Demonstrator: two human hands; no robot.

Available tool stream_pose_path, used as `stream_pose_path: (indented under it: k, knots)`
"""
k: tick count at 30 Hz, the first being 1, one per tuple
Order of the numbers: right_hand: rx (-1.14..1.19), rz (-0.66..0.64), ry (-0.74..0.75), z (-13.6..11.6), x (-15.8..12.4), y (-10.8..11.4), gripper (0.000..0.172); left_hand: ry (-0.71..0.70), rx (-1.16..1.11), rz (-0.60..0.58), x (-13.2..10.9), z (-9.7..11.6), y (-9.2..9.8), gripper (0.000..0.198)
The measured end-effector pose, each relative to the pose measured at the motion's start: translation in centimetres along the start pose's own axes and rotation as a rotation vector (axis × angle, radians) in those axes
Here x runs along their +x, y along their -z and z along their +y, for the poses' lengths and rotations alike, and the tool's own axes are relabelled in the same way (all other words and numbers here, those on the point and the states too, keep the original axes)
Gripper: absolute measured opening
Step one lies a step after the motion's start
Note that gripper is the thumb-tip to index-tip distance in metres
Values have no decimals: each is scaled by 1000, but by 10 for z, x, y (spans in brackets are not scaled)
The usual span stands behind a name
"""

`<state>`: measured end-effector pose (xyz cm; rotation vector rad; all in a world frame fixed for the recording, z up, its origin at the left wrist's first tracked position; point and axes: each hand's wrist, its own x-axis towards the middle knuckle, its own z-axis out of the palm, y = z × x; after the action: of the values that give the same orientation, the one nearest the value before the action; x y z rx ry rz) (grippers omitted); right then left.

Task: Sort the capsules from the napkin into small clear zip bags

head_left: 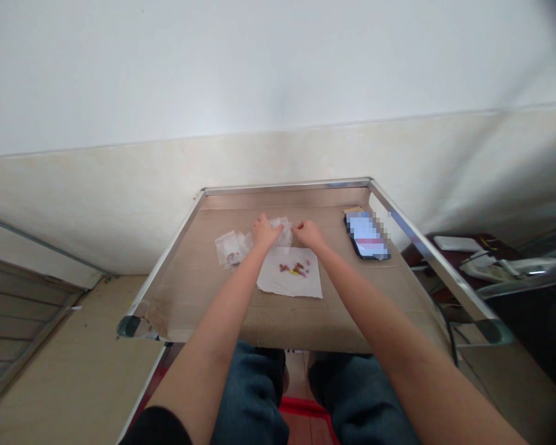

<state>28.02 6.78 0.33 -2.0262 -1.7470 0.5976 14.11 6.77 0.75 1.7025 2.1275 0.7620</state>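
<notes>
My left hand (265,233) lies over a group of clear small plastic bags (285,237), its thumb stretched to the right and apart from the other fingers. At the right edge of these bags, my right hand (308,233) has its fingertips pinched together on what looks like a bag's edge. Just below both hands is a sheet of white paper (278,285). On it lie several small pills and capsules (298,270) in brown, yellow and pink. Left of my left hand, more clear bags (231,249) lie in a pile, with small dark pieces visible inside one.
Brown cardboard (189,272) covers the tabletop inside a metal frame (287,185). A phone (367,235) with its screen lit lies at the right. The wall (278,154) stands behind the table. Beyond the right rail, a dark side table holds a white device (458,243) and cables.
</notes>
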Motion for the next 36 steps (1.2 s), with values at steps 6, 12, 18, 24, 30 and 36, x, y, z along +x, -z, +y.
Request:
stream_pose_path:
  k: [6, 12, 18, 24, 30, 36]
  knots:
    - [249, -39, 64, 2, 7, -12, 13, -36, -140, 110, -1, -3, -4, 62]
    - [683, -57, -25, -15, 10, -5, 17, -100, -239, 124, -5, 5, -4, 59]
    - [1104, -216, -183, -28, 5, 7, 8, -157, -247, 75, -8, 14, 2, 60]
    - [1150, -274, -125, -28, 6, 5, 14, -159, -243, 51, -7, 19, -3, 55]
    - [734, -122, -85, -9, 15, -3, 17, -33, -126, 67, 0, 15, -9, 49]
    - [388, -161, 24, 10, 20, -14, 16, 100, 49, 85, -1, 12, -18, 65]
